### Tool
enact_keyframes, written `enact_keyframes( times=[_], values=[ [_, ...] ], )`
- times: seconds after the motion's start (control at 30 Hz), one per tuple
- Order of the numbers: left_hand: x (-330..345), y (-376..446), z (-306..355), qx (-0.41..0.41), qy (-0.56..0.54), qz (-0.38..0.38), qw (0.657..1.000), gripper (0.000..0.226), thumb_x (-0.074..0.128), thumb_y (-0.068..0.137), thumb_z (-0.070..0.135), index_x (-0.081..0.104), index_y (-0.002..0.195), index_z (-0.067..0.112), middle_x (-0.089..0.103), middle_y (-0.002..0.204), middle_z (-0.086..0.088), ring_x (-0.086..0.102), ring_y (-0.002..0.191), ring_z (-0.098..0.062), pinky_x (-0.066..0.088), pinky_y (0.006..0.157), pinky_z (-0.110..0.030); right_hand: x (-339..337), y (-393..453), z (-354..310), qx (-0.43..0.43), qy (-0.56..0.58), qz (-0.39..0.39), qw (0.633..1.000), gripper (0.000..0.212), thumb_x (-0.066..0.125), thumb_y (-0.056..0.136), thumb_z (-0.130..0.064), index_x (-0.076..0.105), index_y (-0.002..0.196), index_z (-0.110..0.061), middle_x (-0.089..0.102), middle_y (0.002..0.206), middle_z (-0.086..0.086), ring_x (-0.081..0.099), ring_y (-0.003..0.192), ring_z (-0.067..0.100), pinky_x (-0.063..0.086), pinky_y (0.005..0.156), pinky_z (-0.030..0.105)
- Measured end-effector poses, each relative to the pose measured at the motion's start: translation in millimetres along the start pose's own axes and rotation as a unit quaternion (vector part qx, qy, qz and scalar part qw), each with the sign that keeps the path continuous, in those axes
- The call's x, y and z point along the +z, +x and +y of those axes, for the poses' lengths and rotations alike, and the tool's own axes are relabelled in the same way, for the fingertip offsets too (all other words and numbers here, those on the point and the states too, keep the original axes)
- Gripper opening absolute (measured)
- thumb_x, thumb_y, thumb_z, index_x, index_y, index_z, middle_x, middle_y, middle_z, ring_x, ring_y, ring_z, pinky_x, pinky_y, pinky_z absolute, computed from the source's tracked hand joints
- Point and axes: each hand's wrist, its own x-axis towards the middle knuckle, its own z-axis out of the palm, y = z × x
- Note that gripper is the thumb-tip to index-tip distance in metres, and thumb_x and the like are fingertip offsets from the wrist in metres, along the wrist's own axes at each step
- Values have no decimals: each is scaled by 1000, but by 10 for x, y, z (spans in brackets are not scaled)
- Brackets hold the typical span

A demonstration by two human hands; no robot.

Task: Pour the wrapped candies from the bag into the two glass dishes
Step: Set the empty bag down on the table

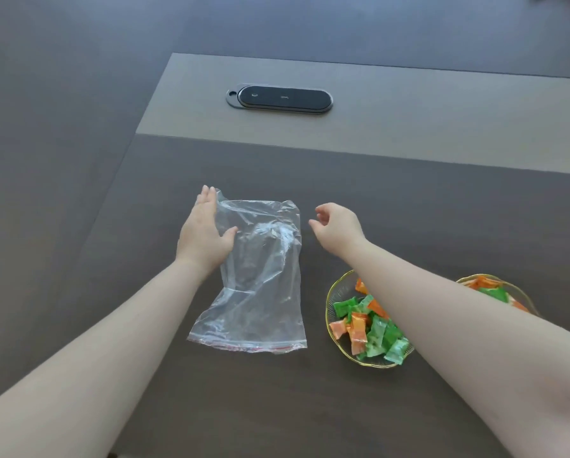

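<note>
The clear plastic bag [260, 276] lies flat and empty on the dark table [409, 209], its long axis running away from the person — the red-lined zip mouth at the near end, the closed bottom at the far end, tilted slightly to the right. The left hand [204, 233] rests flat with fingers extended on the bag's far-left edge, pressing rather than gripping. The right hand [334, 226] hovers just right of the bag, fingers loosely curled, holding nothing. Green and orange wrapped candies [372, 328] fill the near glass dish [330, 302]; a second glass dish [521, 294] — partly hidden behind the right forearm — also holds candies. An oval black panel [280, 98] sits further back.
</note>
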Motion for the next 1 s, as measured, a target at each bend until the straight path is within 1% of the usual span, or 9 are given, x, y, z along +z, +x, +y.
enact_keyframes(
  times=[0.13, 0.23, 0.33, 0.43, 0.5, 0.73, 0.87, 0.93, 1.0],
  values=[
    [85, -125, 322, 76, 42, -1, 996, 44, 59, 86, 20, 55, 129, 11, 43, 148, -3, 32, 141, -15, 24, 114, -26, -324, -167, 206, -7, -35, 14, 999, 29, 53, 91, -17, 63, 117, -9, 66, 120, 7, 57, 115, 24, 44, 97, 31],
    [186, -257, 627, 128, 122, -17, 984, 35, 55, 87, 20, 62, 120, 9, 44, 148, -6, 28, 144, -20, 22, 115, -31, -652, -346, 457, 3, -40, 30, 999, 28, 52, 90, -16, 64, 115, -10, 67, 120, 5, 57, 115, 23, 44, 97, 31],
    [334, -434, 945, 150, 167, -43, 974, 36, 49, 90, 19, 60, 122, 9, 43, 148, -5, 28, 143, -20, 24, 114, -32, -975, -528, 803, 18, -40, 52, 998, 28, 52, 90, -15, 65, 114, -10, 67, 120, 5, 58, 115, 23, 43, 96, 29],
    [583, -610, 1205, 76, 148, -111, 980, 34, 47, 89, 21, 61, 119, 12, 58, 133, -6, 46, 129, -25, 39, 101, -36, -1239, -707, 1187, 46, -39, 73, 996, 27, 52, 90, -14, 66, 114, -11, 67, 120, 6, 57, 116, 24, 43, 97, 30],
    [782, -687, 1284, 25, 142, -157, 977, 36, 48, 89, 25, 60, 121, 13, 62, 128, -7, 50, 124, -28, 43, 98, -36, -1389, -820, 1443, 69, -44, 90, 993, 28, 51, 90, -15, 65, 114, -12, 67, 121, 6, 57, 116, 25, 45, 98, 33],
    [1301, -839, 1331, -60, 145, -245, 957, 53, 43, 93, 22, 30, 144, 13, 44, 147, -8, 43, 132, -29, 39, 104, -37, -1755, -1107, 2173, 142, -78, 93, 982, 39, 46, 90, -14, 55, 127, -20, 58, 133, 4, 51, 123, 28, 46, 99, 42],
    [1455, -831, 1337, -105, 166, -234, 952, 58, 40, 85, 6, 29, 142, 9, 47, 142, -14, 48, 126, -33, 43, 96, -38, -1796, -1126, 2359, 217, -78, 46, 972, 50, 42, 86, -8, 47, 135, -19, 53, 135, 9, 50, 122, 31, 49, 93, 41],
    [1497, -817, 1313, -127, 178, -221, 950, 58, 41, 82, 4, 32, 139, 8, 52, 136, -15, 51, 121, -34, 46, 90, -38, -1810, -1107, 2397, 244, -57, 29, 968, 49, 41, 85, -4, 50, 131, -17, 55, 130, 11, 55, 113, 32, 53, 87, 42],
    [1507, -798, 1289, -137, 190, -216, 948, 50, 44, 80, 3, 45, 129, 7, 59, 124, -15, 58, 110, -34, 49, 80, -35, -1832, -1067, 2438, 256, -35, 23, 966, 43, 43, 83, 0, 57, 120, -16, 59, 120, 13, 60, 101, 34, 58, 78, 44]
  ],
)
